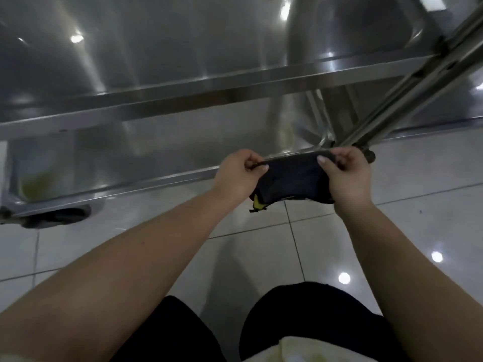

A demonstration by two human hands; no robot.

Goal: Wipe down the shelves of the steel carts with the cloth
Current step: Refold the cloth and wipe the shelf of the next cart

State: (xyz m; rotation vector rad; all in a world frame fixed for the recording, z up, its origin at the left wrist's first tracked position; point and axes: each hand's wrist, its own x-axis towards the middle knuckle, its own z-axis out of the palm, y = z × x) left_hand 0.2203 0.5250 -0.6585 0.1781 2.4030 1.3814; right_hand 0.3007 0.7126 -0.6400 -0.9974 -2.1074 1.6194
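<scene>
Steel cart's lower shelf [130, 158] ahead of you, caster wheel [56, 216] at left corner. Your left hand [239, 176] pinches left end of dark cloth [294, 178]. Cloth stretched taut between hands, above tiled floor [261, 252], just before shelf rim. Your right hand [346, 173] grips right end, near cart post [407, 92].

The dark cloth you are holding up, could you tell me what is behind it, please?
Behind the cloth held by the left hand and right hand runs the lower shelf's steel edge; the stretch directly behind it is hidden.
</scene>
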